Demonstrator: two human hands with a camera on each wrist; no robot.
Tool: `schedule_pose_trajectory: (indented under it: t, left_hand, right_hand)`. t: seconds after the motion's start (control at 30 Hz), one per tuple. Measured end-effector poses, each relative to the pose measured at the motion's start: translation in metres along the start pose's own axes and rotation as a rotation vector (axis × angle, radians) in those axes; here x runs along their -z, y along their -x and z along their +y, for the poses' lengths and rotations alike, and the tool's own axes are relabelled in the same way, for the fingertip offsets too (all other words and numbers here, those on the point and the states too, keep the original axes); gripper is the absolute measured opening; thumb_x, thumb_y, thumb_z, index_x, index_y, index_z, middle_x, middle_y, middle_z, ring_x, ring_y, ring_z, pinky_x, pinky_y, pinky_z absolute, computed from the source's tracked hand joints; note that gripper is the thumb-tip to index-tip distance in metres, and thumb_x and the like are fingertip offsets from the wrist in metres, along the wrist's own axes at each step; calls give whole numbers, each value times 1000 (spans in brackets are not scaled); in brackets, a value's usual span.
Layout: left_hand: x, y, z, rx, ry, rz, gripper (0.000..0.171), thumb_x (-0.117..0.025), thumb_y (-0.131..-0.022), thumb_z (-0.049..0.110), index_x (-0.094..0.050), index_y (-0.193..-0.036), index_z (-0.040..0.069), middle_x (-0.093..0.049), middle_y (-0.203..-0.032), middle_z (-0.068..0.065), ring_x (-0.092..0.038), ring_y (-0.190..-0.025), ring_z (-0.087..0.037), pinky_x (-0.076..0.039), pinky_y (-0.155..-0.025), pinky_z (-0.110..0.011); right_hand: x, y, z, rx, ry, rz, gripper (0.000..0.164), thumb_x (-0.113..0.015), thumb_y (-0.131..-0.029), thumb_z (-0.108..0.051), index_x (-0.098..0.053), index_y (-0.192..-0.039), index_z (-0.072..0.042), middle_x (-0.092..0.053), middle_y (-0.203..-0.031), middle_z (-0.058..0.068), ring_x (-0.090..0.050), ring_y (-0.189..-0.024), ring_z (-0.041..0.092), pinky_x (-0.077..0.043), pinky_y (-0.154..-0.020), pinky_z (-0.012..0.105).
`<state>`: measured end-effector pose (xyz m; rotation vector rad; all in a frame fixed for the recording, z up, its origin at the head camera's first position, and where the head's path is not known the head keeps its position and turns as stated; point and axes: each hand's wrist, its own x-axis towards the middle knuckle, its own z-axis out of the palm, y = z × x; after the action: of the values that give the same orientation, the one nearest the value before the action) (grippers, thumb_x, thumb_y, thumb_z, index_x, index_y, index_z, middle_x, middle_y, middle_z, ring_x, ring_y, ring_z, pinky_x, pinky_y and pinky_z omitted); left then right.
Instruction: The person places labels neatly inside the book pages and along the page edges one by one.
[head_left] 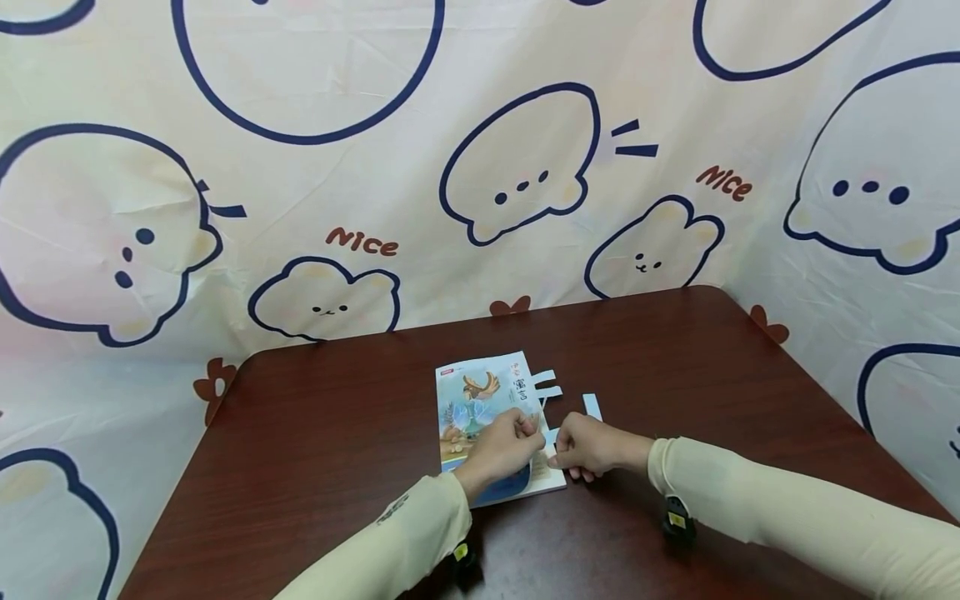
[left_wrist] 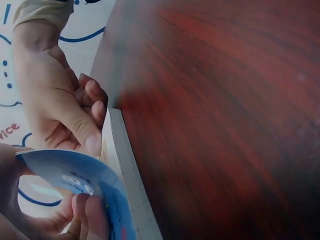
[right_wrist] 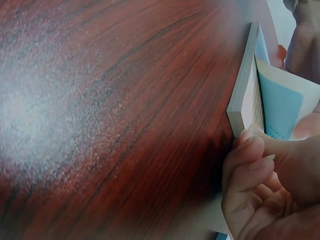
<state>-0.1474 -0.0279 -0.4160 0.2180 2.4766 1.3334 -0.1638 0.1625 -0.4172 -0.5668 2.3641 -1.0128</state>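
Note:
A book (head_left: 480,392) with an illustrated blue cover lies on the table. My left hand (head_left: 501,446) pinches the outer edge of its front cover, which bends upward near the lower right. The cover (left_wrist: 70,167) curves up between the left fingers in the left wrist view. At the right edge, my right hand (head_left: 588,446) grips the block of pages, its thumb on top and other fingers curled. Printed paper (right_wrist: 253,107) shows under the raised cover in the right wrist view. Light blue paper strips (head_left: 547,391) stick out from the book's right side.
Another light blue strip (head_left: 592,406) lies on the dark wooden table (head_left: 337,425), just beyond the right hand. A cloth (head_left: 420,183) printed with cartoon animals hangs behind the table and along its sides.

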Motion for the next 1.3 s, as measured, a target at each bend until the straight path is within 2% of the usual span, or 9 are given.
schedule_pose_trajectory:
  t: [0.3, 0.5, 0.67, 0.87, 1.07, 1.17, 1.3]
  left_hand:
    - [1, -1, 7, 1, -152, -36, 16, -60, -92, 30, -55, -91, 16, -53, -76, 1, -44, -61, -15, -35, -58, -30]
    - [-2, -1, 9, 10, -193, -38, 26, -67, -91, 36, -52, -89, 15, -47, -75, 2, -39, -60, -15, -33, -58, -30]
    - [-6, -2, 8, -12, -274, -1, 33, -70, -89, 43, -53, -88, 15, -48, -73, 3, -43, -60, -14, -32, -58, -30]
    - [-9, -5, 7, -50, -390, 32, 40, -73, -87, 50, -52, -86, 16, -49, -71, 4, -46, -61, -14, -31, -57, -31]
    - [-11, -5, 7, -77, -448, 23, 47, -71, -86, 60, -51, -85, 18, -48, -67, 4, -45, -58, -13, -31, -56, -30]
    - [-11, -4, 6, -107, -456, 28, 40, -70, -90, 53, -52, -87, 17, -49, -69, 4, -45, -59, -11, -32, -56, -29]
    - [-7, -2, 3, -168, -456, 15, 21, -71, -91, 28, -57, -94, 14, -51, -75, 4, -45, -62, -11, -35, -57, -27]
  right_hand:
    - [3, 4, -3, 28, -2, -23, 36, -68, -95, -13, -64, -63, 2, -54, -49, -3, -45, -36, 3, -36, -39, 17]
    - [17, 9, -6, 80, 31, -56, 33, -63, -96, -10, -65, -66, 4, -57, -51, 0, -45, -37, 3, -37, -41, 17]
    - [29, 13, -6, 45, 63, 17, 28, -63, -96, -8, -66, -70, 2, -56, -53, -2, -45, -38, 4, -38, -42, 18]
    - [34, 10, -5, 63, 59, 153, 29, -62, -98, -12, -65, -73, 2, -56, -53, -1, -48, -42, 8, -42, -43, 23]
    - [33, 8, -6, 46, 42, 170, 32, -63, -99, -17, -65, -71, -1, -56, -54, -1, -50, -43, 9, -44, -44, 24]
    - [32, 8, -7, 42, 33, 174, 32, -63, -99, -18, -65, -72, -1, -56, -54, -1, -50, -43, 9, -44, -44, 24]
    - [30, 7, -7, 45, 28, 183, 32, -63, -99, -18, -66, -73, 0, -56, -55, 0, -50, -44, 9, -44, -44, 23]
